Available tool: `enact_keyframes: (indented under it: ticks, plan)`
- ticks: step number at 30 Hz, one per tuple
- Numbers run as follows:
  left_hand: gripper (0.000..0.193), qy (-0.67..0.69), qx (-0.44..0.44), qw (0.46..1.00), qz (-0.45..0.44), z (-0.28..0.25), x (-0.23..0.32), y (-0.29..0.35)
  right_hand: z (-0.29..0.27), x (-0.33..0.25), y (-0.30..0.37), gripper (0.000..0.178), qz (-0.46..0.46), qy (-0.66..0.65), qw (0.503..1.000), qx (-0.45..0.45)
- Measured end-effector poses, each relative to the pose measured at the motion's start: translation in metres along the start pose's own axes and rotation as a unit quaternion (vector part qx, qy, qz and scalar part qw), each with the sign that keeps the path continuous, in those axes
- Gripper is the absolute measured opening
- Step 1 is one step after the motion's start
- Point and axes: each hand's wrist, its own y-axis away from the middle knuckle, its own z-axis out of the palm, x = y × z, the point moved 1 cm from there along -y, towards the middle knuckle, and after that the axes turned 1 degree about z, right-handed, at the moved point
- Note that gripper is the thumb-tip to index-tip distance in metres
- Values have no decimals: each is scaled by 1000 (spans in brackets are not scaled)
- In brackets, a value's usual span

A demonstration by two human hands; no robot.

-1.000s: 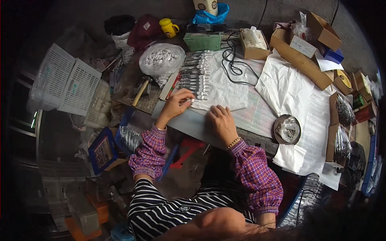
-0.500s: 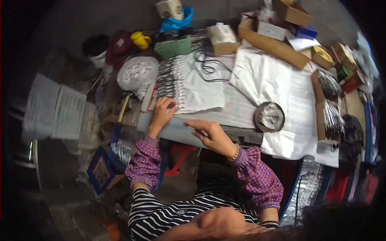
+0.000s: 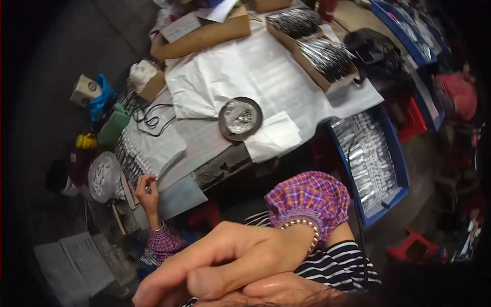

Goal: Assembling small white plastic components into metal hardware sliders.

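Note:
My left hand [image 3: 147, 197] is at the near end of tightly laid rows of small dark and silvery pieces [image 3: 134, 159] on the table. Its fingers are bent and apart, with nothing visible between them. Large and close, my right hand [image 3: 230, 256] is raised in front of me, away from the table. Its fingers are curled in with the thumb against them; no object shows, though the fingertips are partly cut off below. Beside the rows lies a white sheet [image 3: 163, 148]. A clear plastic bag of white pieces [image 3: 104, 176] sits left of them.
A round dark dish [image 3: 223, 120] lined with plastic stands mid-table. Cardboard boxes of thin silvery pieces [image 3: 327, 59] are at the far right. A blue tray [image 3: 401, 179] of packed pieces is to the right, near a red stool [image 3: 417, 248]. A black cable [image 3: 153, 123] lies at the left.
My right hand has risen from the table's front edge to close in front of me. My left hand stays by the rows, its fingers lifted slightly. The view has turned to the right.

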Motion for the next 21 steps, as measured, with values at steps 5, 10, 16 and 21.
enact_keyframes:
  ticks: [5, 10, 16, 21]
  plan:
    - [14, 50, -59, 995, 55, 23, 58, -6, 1, 6, 11, 35, -3, 7, 998, -66]
    - [7, 94, -119, 986, 64, 51, 93, -1, -5, -11, 40, 33, 7, 98, 993, -63]
    - [8, 149, -191, 969, 50, 77, 144, 2, -27, -29, 75, 33, 41, 285, 955, -72]
    - [8, 207, -240, 946, 75, 98, 166, 11, -75, -29, 129, 27, 142, 354, 912, 150]
